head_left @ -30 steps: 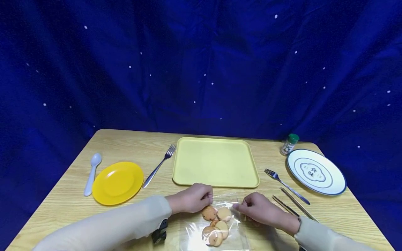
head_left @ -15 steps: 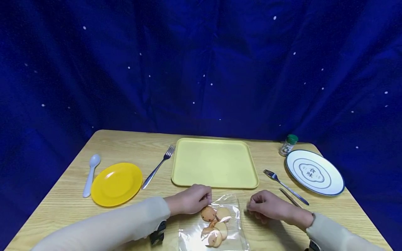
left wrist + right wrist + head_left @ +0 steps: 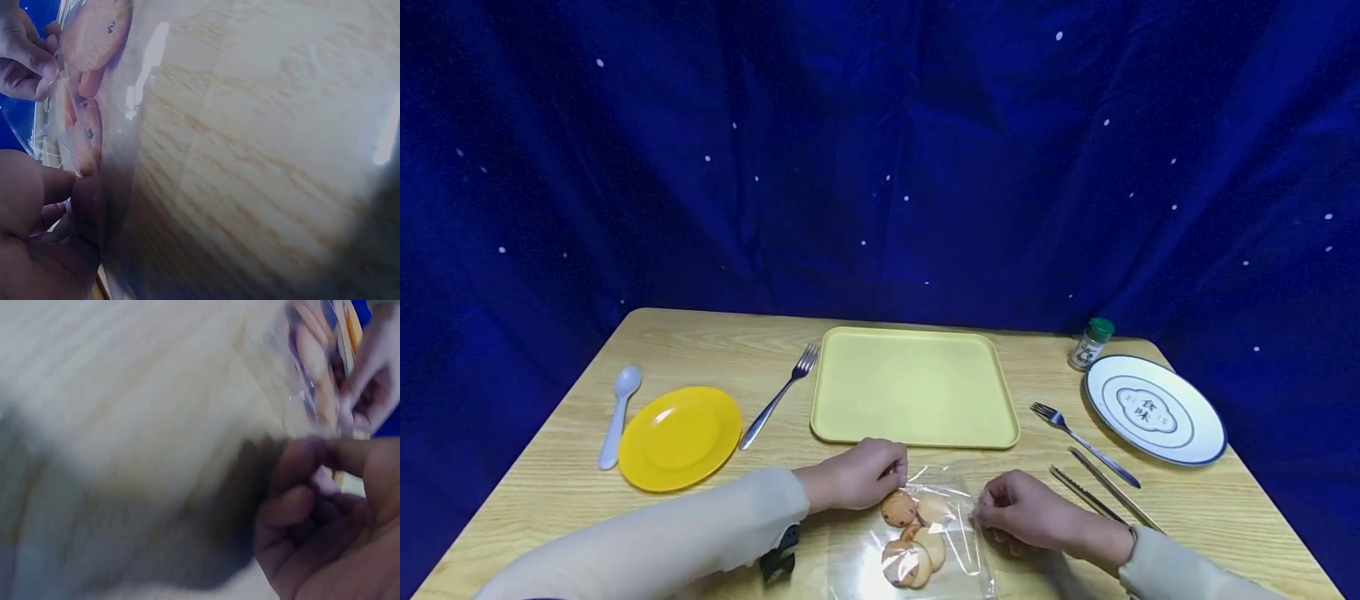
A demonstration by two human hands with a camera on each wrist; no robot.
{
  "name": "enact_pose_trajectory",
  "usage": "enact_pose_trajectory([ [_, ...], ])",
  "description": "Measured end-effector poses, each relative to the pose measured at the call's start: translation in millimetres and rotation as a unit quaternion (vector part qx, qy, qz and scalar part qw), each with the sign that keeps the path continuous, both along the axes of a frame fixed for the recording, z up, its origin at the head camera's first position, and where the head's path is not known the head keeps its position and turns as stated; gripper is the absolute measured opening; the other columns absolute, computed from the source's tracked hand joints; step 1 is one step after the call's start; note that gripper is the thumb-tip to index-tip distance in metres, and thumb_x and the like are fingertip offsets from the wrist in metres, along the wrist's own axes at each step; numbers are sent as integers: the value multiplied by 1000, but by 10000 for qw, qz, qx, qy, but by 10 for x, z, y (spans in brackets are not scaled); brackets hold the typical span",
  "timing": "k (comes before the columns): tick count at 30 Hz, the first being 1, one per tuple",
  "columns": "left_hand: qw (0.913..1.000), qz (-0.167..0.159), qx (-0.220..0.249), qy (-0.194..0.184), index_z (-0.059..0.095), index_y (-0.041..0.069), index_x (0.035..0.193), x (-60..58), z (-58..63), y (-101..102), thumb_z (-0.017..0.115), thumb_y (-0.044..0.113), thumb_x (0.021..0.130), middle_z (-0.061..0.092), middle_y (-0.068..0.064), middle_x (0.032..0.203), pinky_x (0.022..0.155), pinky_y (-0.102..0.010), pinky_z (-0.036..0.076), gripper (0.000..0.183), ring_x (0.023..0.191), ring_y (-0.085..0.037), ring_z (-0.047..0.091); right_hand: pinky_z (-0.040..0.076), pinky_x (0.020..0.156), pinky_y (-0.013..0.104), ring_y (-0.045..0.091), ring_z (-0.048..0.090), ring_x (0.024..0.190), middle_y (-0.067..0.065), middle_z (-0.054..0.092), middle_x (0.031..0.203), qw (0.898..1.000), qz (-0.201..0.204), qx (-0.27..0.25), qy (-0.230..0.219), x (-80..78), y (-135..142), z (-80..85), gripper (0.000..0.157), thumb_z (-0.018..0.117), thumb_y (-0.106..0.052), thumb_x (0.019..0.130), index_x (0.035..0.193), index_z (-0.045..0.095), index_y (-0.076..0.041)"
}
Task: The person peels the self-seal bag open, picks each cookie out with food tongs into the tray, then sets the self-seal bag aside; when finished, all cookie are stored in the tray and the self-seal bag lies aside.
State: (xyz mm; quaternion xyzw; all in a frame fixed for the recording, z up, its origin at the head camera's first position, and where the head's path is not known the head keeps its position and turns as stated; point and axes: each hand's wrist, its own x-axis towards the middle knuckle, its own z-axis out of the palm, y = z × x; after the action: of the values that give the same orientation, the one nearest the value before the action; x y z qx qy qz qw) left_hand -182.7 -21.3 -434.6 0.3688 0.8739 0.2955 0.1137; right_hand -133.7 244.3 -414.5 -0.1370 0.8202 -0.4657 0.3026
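Note:
A clear plastic bag [image 3: 861,554] lies on the wooden table with several round cookies [image 3: 931,546] inside, some dotted with dark bits. My left hand [image 3: 865,475] pinches the bag near its upper left edge. At the bag's right edge is my right hand [image 3: 1026,510], its thumb and index finger brought together on the plastic. In the right wrist view the fingertips of the right hand [image 3: 337,512] meet beside the cookies [image 3: 312,362]. The left wrist view shows the left hand [image 3: 37,219] gripping the film close to a cookie [image 3: 94,34].
Beyond the bag lies a yellow tray [image 3: 913,387]. To the left are a fork [image 3: 778,398], an orange-yellow plate [image 3: 681,437] and a white spoon [image 3: 618,417]. On the right lie another fork [image 3: 1084,442], metal tongs [image 3: 1112,487], a white plate [image 3: 1156,408] and a green-capped shaker [image 3: 1091,344].
My right hand let go of the bag's upper right part and drew away to the right, then came back to its right edge. The left hand has stayed in place.

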Motion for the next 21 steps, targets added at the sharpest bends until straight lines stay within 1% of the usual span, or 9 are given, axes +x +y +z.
enact_pose_trajectory([
  [3, 10000, 15, -43, -42, 57, 12, 80, 3, 1, 3, 57, 11, 94, 51, 8, 72, 65, -16, 40, 14, 66, -1, 43, 40, 45, 16, 3, 45, 47, -2, 52, 62, 9991, 391, -113, -102, -49, 109, 12, 31, 56, -12, 96, 83, 55, 17],
  [5, 10000, 6, -64, -46, 57, 11, 81, 4, 3, 8, 56, 11, 95, 51, 8, 72, 65, -17, 40, 14, 66, -1, 43, 41, 46, 16, 3, 47, 49, -1, 52, 64, 9984, 515, -184, -160, -71, 158, 16, 31, 54, -12, 97, 86, 55, 17],
  [8, 9999, -14, -100, -9, 57, 11, 80, 0, 2, 19, 56, 10, 95, 52, 8, 73, 66, -16, 40, 15, 67, -1, 44, 42, 45, 18, 4, 48, 48, -1, 54, 64, 9989, 396, -28, -257, -56, 148, 27, 42, 53, -23, 99, 84, 56, 16],
  [11, 9999, -8, -116, 19, 57, 12, 80, -3, 8, 19, 55, 9, 95, 52, 8, 73, 65, -16, 40, 15, 66, -1, 43, 40, 42, 19, 5, 46, 43, -1, 54, 59, 9988, 64, 347, -324, 18, 59, 36, 51, 55, -38, 97, 73, 57, 7],
  [12, 9999, -4, -113, 24, 57, 12, 79, -5, 7, 16, 55, 9, 95, 52, 8, 73, 65, -16, 40, 16, 66, -1, 43, 39, 41, 20, 5, 45, 41, -2, 53, 56, 9985, 27, 495, -235, 46, 20, 37, 54, 56, -41, 96, 70, 55, 7],
  [14, 9999, 28, -116, 7, 57, 12, 80, -5, 8, 13, 55, 9, 94, 53, 7, 73, 65, -16, 40, 15, 66, -1, 44, 38, 40, 19, 3, 43, 39, -3, 51, 53, 9985, 66, 543, -57, 99, -23, 28, 54, 59, -38, 95, 67, 55, 7],
  [17, 9999, 26, -94, 37, 58, 11, 80, -3, 2, 14, 56, 9, 94, 53, 7, 73, 65, -15, 40, 14, 66, -1, 44, 37, 41, 18, 1, 44, 41, -5, 49, 52, 9980, 387, 415, 259, 135, -19, 17, 49, 62, -28, 93, 67, 54, 12],
  [18, 9999, 21, -95, 42, 58, 11, 81, -4, -1, 15, 56, 9, 95, 53, 7, 73, 65, -15, 40, 14, 67, 0, 43, 37, 42, 17, 1, 45, 42, -6, 50, 52, 9977, 487, 367, 308, 138, -1, 15, 47, 63, -25, 93, 69, 54, 14],
  [21, 9999, -10, -67, 93, 58, 10, 81, -2, -12, 13, 56, 9, 95, 52, 7, 73, 64, -15, 40, 14, 67, 0, 43, 39, 44, 15, 1, 49, 44, -6, 53, 55, 9970, 723, 194, 218, 117, 66, 26, 38, 63, -20, 93, 71, 57, 11],
])
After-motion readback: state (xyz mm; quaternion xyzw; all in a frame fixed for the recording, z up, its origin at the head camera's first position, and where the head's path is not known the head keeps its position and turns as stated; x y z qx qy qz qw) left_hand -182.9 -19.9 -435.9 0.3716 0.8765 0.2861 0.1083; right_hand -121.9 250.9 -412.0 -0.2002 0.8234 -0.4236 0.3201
